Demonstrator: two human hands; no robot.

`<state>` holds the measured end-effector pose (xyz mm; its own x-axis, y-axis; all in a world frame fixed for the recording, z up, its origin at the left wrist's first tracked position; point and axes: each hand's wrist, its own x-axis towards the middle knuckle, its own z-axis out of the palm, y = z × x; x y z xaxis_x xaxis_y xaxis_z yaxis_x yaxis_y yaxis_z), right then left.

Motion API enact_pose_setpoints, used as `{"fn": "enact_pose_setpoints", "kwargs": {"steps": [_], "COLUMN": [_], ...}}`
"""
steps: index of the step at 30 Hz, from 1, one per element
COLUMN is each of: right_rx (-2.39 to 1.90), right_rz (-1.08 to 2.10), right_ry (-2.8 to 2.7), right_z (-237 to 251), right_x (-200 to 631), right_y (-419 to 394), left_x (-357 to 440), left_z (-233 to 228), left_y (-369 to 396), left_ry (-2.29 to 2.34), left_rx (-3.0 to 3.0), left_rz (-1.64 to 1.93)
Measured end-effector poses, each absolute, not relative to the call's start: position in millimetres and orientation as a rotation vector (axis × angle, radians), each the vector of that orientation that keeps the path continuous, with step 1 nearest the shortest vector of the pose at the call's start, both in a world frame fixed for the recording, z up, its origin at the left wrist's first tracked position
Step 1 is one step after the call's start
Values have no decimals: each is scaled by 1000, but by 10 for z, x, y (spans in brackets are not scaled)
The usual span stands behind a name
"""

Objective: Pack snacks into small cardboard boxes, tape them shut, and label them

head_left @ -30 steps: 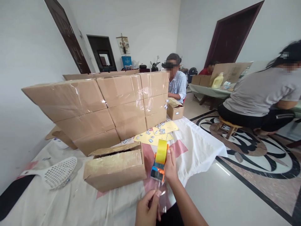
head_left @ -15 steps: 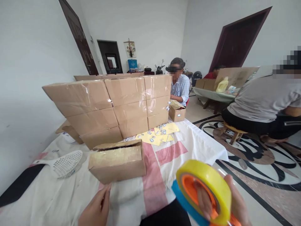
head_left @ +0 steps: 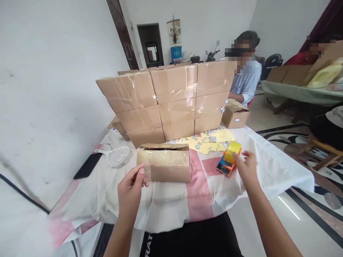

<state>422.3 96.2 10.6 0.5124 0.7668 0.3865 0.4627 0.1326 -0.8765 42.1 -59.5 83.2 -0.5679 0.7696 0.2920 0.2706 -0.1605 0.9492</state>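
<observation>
1. On the white-and-pink cloth (head_left: 171, 210) in front of us sits 1 small cardboard box (head_left: 166, 165), long side toward us, its top looking glossy with clear tape.
2. Our left hand (head_left: 131, 191) is pinched narrow on a loose strip of clear tape (head_left: 147, 172), thumb and fingertips closed on it just beside the box's left front corner. We can't tell if the strip is touching the cardboard yet.
3. Our right hand (head_left: 248, 167) is out to the right with fingers half open, fingertips on the tape dispenser (head_left: 228, 160), the orange-and-blue one with the yellow roll. It rests on the cloth, so the hand is touching it more than gripping it.
4. Behind the box: yellow sheets with little stickers (head_left: 207, 141), then a wall of sealed boxes (head_left: 171, 101) stacked 3 high. A white slotted scoop (head_left: 116, 156) lies off to the left, with another person (head_left: 245, 80) working at the far end of the table.
5. What could go wrong, as we see it: that floppy strip could fold back and stick to itself or to our fingers, since only 1 hand controls it. It could also land crooked or wrinkled on the corner. And the box looks light, so pressing on it unsupported might shove it along the cloth.
</observation>
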Motion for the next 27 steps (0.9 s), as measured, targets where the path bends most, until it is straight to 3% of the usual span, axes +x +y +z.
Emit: {"fn": "enact_pose_setpoints", "kwargs": {"steps": [3, 9, 13, 18, 23, 27], "right_rx": [-1333, -635, -500, -523, -718, -725], "right_rz": [-82, 518, 432, 410, 812, 1216], "right_ry": [-1184, -1841, -1855, -1721, -1505, -1639], "right_z": [454, 1064, 1000, 998, 1410, 1691], "right_x": [3843, 2654, 2530, 2800, 3029, 3099], "right_y": [591, -38, -227, -244, 152, 485], "left_x": [578, 870, 908, 862, 768, 764], "left_z": [917, 1047, 959, 777, 937, 1086], "left_y": [-560, -603, -662, -645, -256, 69], "left_ry": [1746, 1556, 1398, 1216, 1497, 1859], "left_rx": [1262, 1993, 2166, 1773, 2139, 2501], "left_rz": [1773, 1510, 1419, 1368, 1482, 900]}}
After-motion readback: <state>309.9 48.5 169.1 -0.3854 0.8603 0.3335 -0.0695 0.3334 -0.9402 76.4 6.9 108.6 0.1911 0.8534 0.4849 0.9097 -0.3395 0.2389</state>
